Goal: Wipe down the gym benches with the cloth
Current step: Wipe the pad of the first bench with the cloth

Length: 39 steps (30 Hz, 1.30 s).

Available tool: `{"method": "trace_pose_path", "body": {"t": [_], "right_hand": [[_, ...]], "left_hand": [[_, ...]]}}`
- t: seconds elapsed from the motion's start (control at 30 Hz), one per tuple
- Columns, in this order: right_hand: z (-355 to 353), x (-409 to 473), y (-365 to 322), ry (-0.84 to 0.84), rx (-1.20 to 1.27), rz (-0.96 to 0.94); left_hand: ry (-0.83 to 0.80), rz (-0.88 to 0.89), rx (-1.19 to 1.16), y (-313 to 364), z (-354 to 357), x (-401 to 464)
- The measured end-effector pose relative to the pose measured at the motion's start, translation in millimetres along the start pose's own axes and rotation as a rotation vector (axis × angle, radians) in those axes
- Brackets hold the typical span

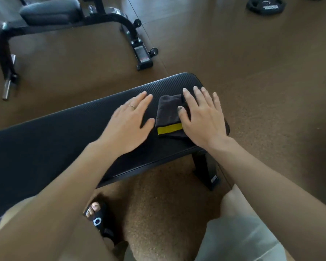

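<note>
Folded dark cloth (168,115), yellow stripe at near edge, lies on black bench (68,132) pad near its right end. Your right hand (201,119) rests flat on cloth's right part, fingers straight and spread, thumb on fabric. Your left hand (130,119) flat on pad just left of cloth, fingers straight, not touching it. Second bench (51,14) on floor beyond.
</note>
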State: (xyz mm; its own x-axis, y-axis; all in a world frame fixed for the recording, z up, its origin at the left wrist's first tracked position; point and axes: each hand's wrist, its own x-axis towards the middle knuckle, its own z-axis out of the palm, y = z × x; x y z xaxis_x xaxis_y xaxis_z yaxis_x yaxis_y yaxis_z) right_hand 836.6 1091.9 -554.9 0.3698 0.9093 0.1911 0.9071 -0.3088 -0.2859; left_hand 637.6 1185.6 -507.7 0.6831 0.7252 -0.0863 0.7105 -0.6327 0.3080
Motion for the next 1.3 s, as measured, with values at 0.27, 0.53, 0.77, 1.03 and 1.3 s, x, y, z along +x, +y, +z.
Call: {"method": "trace_pose_path", "body": {"t": [0.27,0.53,0.77,1.03,1.3], "right_hand": [[22.9,-16.6,-40.7,-0.252,-0.080,-0.054],[0.0,-64.6,-27.7,-0.340,-0.058,-0.145],[15.9,21.2,-29.6,-0.334,-0.067,-0.065],[1.2,-60.2,-35.4,-0.371,-0.069,-0.250],[6.9,38.4,22.5,-0.299,-0.098,0.013]], "left_hand": [[-0.229,-0.314,0.136,-41.5,17.2,14.1],[-0.035,-0.282,0.180,-40.0,43.0,2.1],[0.040,-0.282,0.201,-39.7,49.4,-0.3],[0.105,-0.278,0.215,-37.1,52.9,-3.7],[0.210,-0.281,0.155,-39.5,53.5,-4.7]]}}
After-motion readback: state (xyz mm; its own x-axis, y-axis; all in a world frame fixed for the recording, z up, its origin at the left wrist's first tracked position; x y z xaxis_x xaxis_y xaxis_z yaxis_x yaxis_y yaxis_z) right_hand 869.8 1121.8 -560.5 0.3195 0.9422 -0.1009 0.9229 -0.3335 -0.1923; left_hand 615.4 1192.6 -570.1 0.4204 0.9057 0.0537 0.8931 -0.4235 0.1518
